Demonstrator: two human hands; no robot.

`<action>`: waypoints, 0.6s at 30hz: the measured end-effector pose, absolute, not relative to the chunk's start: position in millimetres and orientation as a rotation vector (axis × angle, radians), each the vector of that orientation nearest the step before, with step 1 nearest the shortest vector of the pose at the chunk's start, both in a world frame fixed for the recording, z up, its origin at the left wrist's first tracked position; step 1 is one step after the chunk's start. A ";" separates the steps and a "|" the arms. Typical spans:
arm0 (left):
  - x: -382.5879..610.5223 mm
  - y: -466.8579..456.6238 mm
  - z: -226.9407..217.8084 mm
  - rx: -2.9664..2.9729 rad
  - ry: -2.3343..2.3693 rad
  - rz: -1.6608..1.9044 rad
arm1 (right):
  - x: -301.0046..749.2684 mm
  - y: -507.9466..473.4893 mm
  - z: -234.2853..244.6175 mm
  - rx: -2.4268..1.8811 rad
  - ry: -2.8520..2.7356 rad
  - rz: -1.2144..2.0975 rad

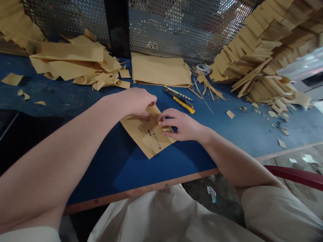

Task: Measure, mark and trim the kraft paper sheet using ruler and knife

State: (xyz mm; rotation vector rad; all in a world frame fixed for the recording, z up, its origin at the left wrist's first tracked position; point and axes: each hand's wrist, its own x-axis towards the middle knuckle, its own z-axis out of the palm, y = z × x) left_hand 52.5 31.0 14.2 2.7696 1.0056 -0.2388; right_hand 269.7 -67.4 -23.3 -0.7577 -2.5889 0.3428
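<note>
A piece of brown kraft paper (137, 132) lies at an angle on the blue tabletop, with black printed marks and thin lines down its middle. Its right edge looks folded over in a narrow strip. My left hand (136, 101) is bent over the paper's upper end, fingers curled and closed on it; some fingertips are hidden. From the right, my right hand (180, 125) rests its fingertips on the paper's right edge, fingers apart and slightly bent. Just beyond my hands lie a yellow cutter knife (184, 105) and a patterned pencil (179, 93), with a dark tool between them.
A flat stack of kraft sheets (161, 70) stands against the perforated metal screen (166, 30). Left of it is a heap of paper offcuts (73, 60). Tall rows of folded paper pieces (252, 43), a tape roll (203, 69) and thin paper strips (208, 85) are at right.
</note>
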 end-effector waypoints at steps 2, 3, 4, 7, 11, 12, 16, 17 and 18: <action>52.8 29.3 16.5 2.779 1.013 -0.283 | 273.4 -66.1 -23.2 -0.831 -2.541 0.380; 53.1 28.7 17.4 2.790 1.002 -0.311 | 275.2 -65.4 -23.2 -0.863 -2.521 0.393; 53.5 28.3 18.0 2.802 0.979 -0.300 | 276.8 -64.6 -23.3 -0.885 -2.503 0.403; 54.0 28.6 17.5 2.833 0.892 -0.244 | 279.5 -62.6 -23.6 -0.895 -2.463 0.421; 53.5 32.3 12.9 2.840 0.824 -0.152 | 279.1 -62.2 -23.8 -0.855 -2.423 0.446; 53.3 33.8 11.3 2.839 0.820 -0.136 | 278.7 -62.3 -23.7 -0.855 -2.419 0.447; 51.1 41.5 4.1 2.841 0.821 -0.105 | 279.7 -62.3 -22.7 -0.916 -2.429 0.427; 50.3 43.5 2.5 2.840 0.818 -0.100 | 280.9 -62.0 -22.0 -0.938 -2.439 0.417; 49.4 45.4 1.2 2.839 0.811 -0.103 | 282.7 -61.6 -21.1 -0.957 -2.451 0.408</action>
